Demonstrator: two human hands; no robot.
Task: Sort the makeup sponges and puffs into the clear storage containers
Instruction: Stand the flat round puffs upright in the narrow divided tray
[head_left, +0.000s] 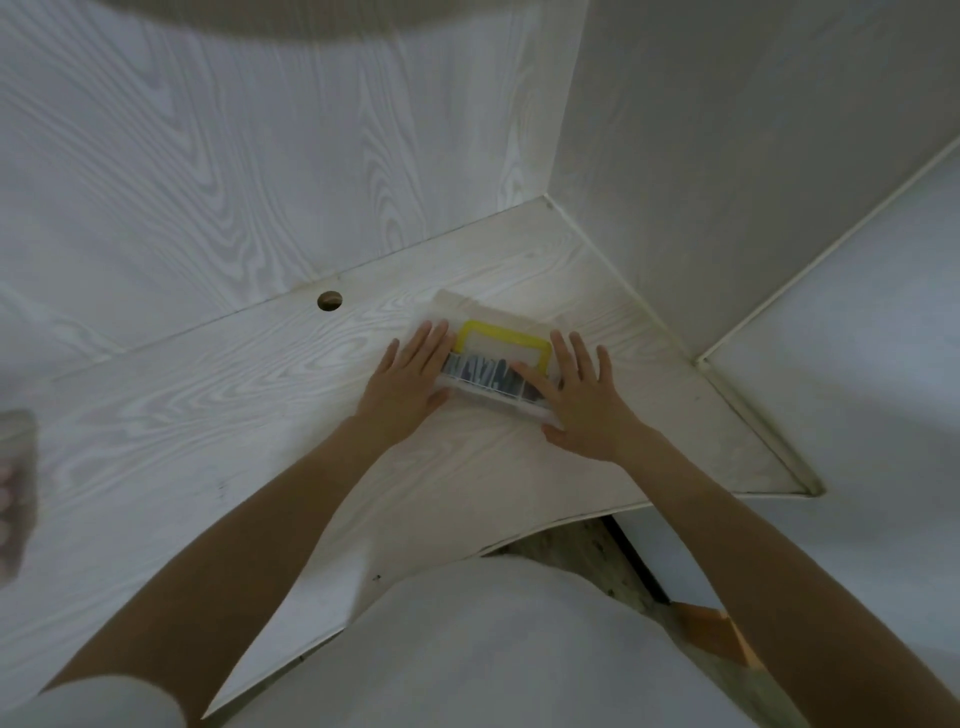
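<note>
A clear storage container (496, 387) lies on the white wood-grain desk (208, 410) near the right back corner. Its lid carries a yellow frame (501, 343), and dark and pale sponges show through the front wall. My left hand (410, 379) lies flat against the container's left end, fingers spread along it. At the right end my right hand (582, 400) rests with fingers apart and the thumb across the container's top. Both hands clasp the container between them.
A round cable hole (329, 300) sits in the desk left of the container. White panels rise behind and to the right. A blurred clear object (15, 483) shows at the left edge. The desk's front edge ends just before my torso.
</note>
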